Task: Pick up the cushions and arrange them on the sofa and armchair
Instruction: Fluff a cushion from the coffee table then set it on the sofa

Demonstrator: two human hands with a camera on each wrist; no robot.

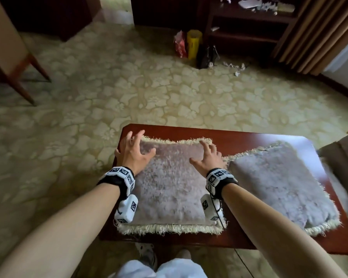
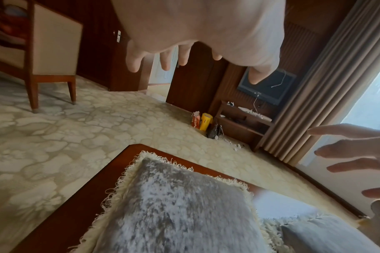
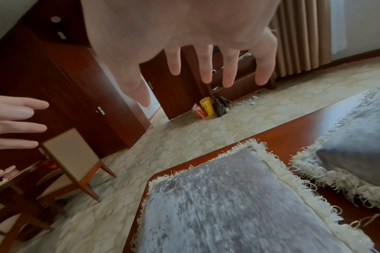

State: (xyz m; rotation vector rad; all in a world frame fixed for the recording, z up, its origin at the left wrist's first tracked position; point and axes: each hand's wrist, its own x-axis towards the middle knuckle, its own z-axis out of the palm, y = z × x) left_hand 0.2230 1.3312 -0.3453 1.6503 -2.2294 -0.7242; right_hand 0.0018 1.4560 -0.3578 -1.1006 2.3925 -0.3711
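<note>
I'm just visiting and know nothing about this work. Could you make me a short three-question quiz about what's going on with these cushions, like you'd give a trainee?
1. True or false: both hands already grip the near cushion.
2. How many cushions lie on the wooden table?
3. Which cushion do the hands hover over? A) the one toward the person's left B) the other cushion C) neither

Key
1. False. The left hand and right hand have spread fingers above its far corners; the wrist views show a gap under them.
2. Two, side by side, with their fringes meeting.
3. A.
</note>
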